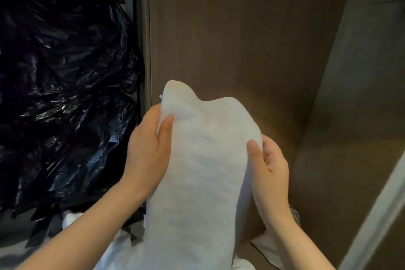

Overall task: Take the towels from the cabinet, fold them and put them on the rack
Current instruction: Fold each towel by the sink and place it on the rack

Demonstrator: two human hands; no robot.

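A white terry towel hangs in front of me, held up in the air between both hands. My left hand grips its upper left edge, thumb on the front and fingers behind. My right hand grips its right edge the same way, a little lower. The towel's top corner sticks up above my left hand, and its lower part drops out of the bottom of the view. The rack is not in sight.
A brown wooden cabinet panel stands right behind the towel. A bulging black plastic bag fills the left side. More white cloth lies low under my left forearm. A pale edge runs along the right.
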